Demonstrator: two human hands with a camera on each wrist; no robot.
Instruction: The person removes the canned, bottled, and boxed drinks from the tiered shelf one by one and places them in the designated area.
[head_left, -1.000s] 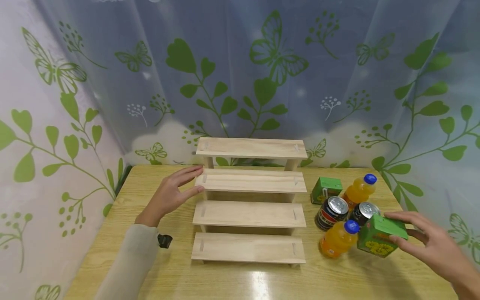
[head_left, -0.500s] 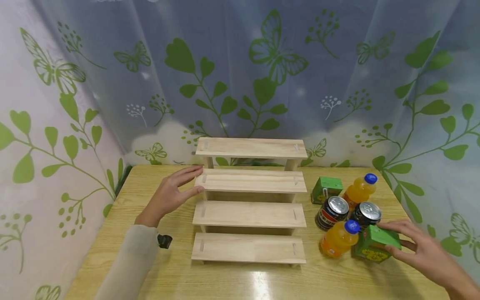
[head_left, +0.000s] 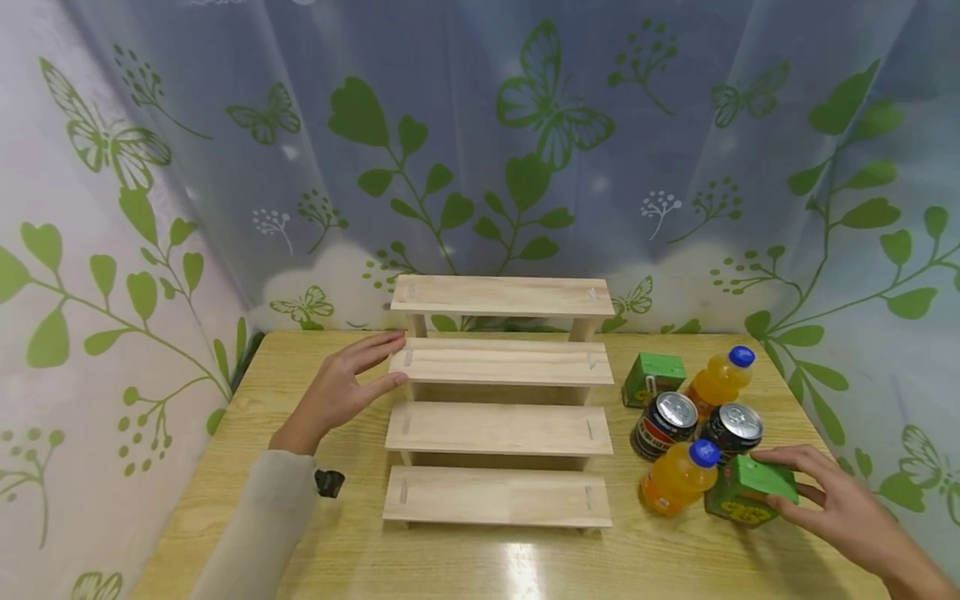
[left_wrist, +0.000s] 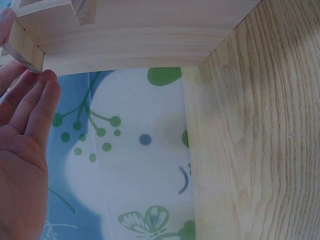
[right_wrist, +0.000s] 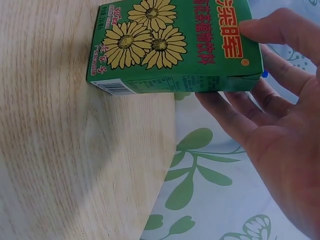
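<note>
A stepped wooden display rack (head_left: pixel 498 429) stands on the table. My left hand (head_left: pixel 337 392) holds the left end of its second-highest board, thumb at the front edge and fingers at the back. In the left wrist view the fingertips (left_wrist: pixel 47 77) touch that board end. On the right, my right hand (head_left: pixel 843 500) pinches a green drink carton (head_left: pixel 752 492) between thumb and fingers. Yellow flowers show on the carton (right_wrist: pixel 150 47) in the right wrist view. It is upright, low at the table; whether its base touches is unclear.
Beside the held carton are an orange drink bottle (head_left: pixel 677 482) with a blue cap and two dark cans (head_left: pixel 663 427). Behind them stand another orange bottle (head_left: pixel 717 383) and a second green carton (head_left: pixel 651 382). A leaf-patterned curtain (head_left: pixel 480 167) encloses the table (head_left: pixel 450 567).
My right hand has lowered the green carton and brought it slightly left, beside the front bottle and can. The left hand and the rack have stayed in place.
</note>
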